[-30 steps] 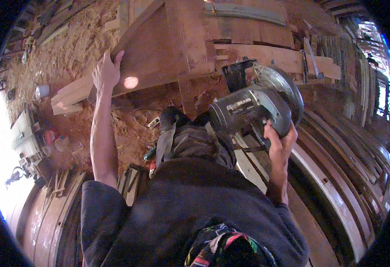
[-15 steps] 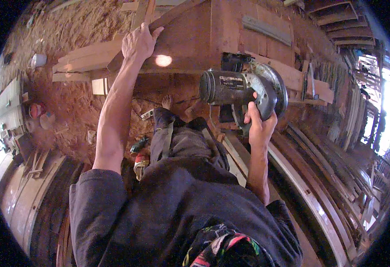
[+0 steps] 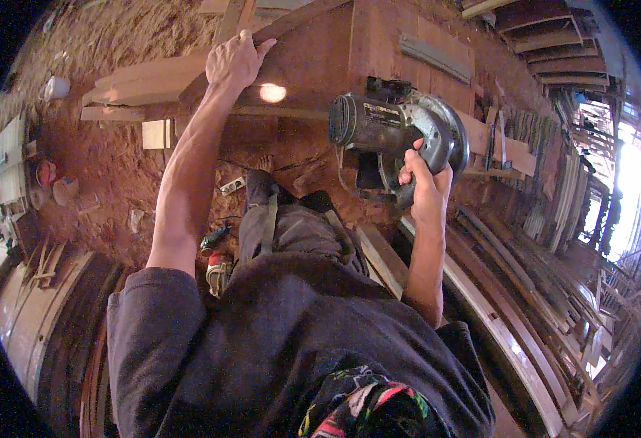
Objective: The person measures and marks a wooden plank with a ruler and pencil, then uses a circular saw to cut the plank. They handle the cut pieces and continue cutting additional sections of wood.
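the floor [image 3: 90,179] is reddish, loose-looking soil, running from the upper left down to the person's legs. long planks [image 3: 499,321] lie in a row at the lower right, side by side, their edges bent by the lens; more timber [image 3: 39,321] lies at the lower left. the panel [image 3: 309,66], broad and brown, stretches ahead of the person, with a round patch of light near its close edge. pale boards [image 3: 141,82] lie just left of it, and a grey bar [image 3: 436,58] rests on wood farther right.

the saw [image 3: 379,124], dark, with a round metal guard on its right side, is ahead of the person and right of the middle, near the panel; whether it touches the wood i cannot tell. the right grip [image 3: 428,191] is clenched round its handle. the left grip [image 3: 234,62] is at the panel's left edge, thumb spread to the right; i cannot tell whether its fingers curl round the wood.

a white bucket [image 3: 56,88] is on the soil at far left, a pale block [image 3: 157,134] is beside the left forearm, and a small power strip [image 3: 233,186] lies near the legs.
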Demonstrator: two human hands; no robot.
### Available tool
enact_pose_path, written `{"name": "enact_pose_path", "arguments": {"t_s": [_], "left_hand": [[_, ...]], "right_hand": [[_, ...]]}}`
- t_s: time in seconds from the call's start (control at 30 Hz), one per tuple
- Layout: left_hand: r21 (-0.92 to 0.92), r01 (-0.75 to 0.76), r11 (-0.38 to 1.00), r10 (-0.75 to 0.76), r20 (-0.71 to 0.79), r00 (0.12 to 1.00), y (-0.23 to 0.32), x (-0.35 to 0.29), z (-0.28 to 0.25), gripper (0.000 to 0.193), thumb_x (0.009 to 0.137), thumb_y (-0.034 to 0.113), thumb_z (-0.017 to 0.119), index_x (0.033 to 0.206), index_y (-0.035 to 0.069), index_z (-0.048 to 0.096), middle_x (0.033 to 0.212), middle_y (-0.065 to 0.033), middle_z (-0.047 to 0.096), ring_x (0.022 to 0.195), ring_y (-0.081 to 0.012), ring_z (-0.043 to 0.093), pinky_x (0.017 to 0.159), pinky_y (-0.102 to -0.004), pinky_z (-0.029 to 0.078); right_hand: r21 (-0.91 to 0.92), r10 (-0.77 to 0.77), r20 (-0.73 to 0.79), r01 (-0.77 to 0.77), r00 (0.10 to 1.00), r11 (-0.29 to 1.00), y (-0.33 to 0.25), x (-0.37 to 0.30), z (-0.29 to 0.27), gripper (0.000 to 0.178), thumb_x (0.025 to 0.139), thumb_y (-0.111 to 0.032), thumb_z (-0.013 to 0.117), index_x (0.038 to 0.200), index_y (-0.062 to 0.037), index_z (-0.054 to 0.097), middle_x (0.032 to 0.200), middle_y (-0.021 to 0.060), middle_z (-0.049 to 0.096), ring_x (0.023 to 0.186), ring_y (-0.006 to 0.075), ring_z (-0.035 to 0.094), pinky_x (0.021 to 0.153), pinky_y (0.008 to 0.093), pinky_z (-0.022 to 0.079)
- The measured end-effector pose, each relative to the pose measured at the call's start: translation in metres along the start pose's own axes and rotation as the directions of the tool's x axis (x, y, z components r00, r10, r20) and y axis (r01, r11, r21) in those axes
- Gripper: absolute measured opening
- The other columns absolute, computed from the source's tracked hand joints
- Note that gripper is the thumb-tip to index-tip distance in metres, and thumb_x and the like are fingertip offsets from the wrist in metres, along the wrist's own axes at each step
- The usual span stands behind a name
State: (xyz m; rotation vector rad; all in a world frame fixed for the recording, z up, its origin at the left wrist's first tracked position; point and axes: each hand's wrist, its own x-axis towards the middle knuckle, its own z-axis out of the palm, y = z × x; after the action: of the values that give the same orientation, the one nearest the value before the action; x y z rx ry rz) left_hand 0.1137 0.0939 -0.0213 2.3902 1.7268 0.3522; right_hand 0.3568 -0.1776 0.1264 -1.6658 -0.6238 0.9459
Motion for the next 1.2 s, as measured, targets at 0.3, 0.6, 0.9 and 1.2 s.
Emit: {"name": "enact_pose_path", "arguments": {"t_s": [0.3, 0.6, 0.9, 1.2], "left_hand": [[-0.019, 0.044, 0.999, -0.043, 0.035, 0.998, 0.010, -0.015, -0.011, 0.069, 0.097, 0.065, 0.043, 0.108, -0.001, 0.062, 0.096, -0.0234, 0.072, 0.094, -0.0405, 0.070, 0.083, -0.0488, 0.055], [-0.054, 0.055, 0.997, -0.053, 0.031, 0.998, 0.011, -0.030, -0.011, 0.067, 0.096, 0.064, 0.046, 0.106, 0.000, 0.062, 0.099, -0.0241, 0.071, 0.096, -0.0416, 0.069, 0.086, -0.0501, 0.054], [-0.065, 0.074, 0.995, -0.071, 0.039, 0.997, 0.010, -0.044, -0.013, 0.068, 0.095, 0.066, 0.045, 0.105, 0.001, 0.062, 0.098, -0.0237, 0.072, 0.095, -0.0423, 0.069, 0.084, -0.0497, 0.054], [-0.062, 0.080, 0.995, -0.079, 0.023, 0.997, 0.009, -0.066, -0.016, 0.069, 0.095, 0.067, 0.046, 0.105, 0.001, 0.063, 0.100, -0.0222, 0.072, 0.097, -0.0411, 0.069, 0.087, -0.0496, 0.053]], "right_hand": [[0.040, 0.020, 0.000, -0.020, 1.000, 0.999, 0.007, 0.005, -0.007, 0.019, 0.090, -0.007, 0.069, 0.107, -0.0057, 0.059, 0.076, 0.0009, 0.058, 0.058, 0.0097, 0.053, 0.053, 0.0275, 0.045], [0.053, 0.037, -0.014, -0.036, 0.999, 0.998, 0.000, 0.003, -0.002, 0.019, 0.089, -0.006, 0.066, 0.106, -0.0061, 0.060, 0.072, 0.0003, 0.053, 0.058, 0.0105, 0.050, 0.054, 0.0282, 0.042], [0.113, 0.008, 0.014, -0.009, 1.000, 0.994, 0.004, 0.005, -0.003, 0.020, 0.088, -0.005, 0.068, 0.106, -0.0051, 0.059, 0.071, 0.0009, 0.053, 0.054, 0.0107, 0.050, 0.050, 0.0276, 0.043], [0.142, -0.038, 0.056, 0.029, 0.998, 0.989, 0.007, 0.007, -0.004, 0.021, 0.087, -0.006, 0.067, 0.107, -0.0045, 0.058, 0.070, 0.0001, 0.052, 0.054, 0.0104, 0.049, 0.050, 0.0277, 0.043]]}}
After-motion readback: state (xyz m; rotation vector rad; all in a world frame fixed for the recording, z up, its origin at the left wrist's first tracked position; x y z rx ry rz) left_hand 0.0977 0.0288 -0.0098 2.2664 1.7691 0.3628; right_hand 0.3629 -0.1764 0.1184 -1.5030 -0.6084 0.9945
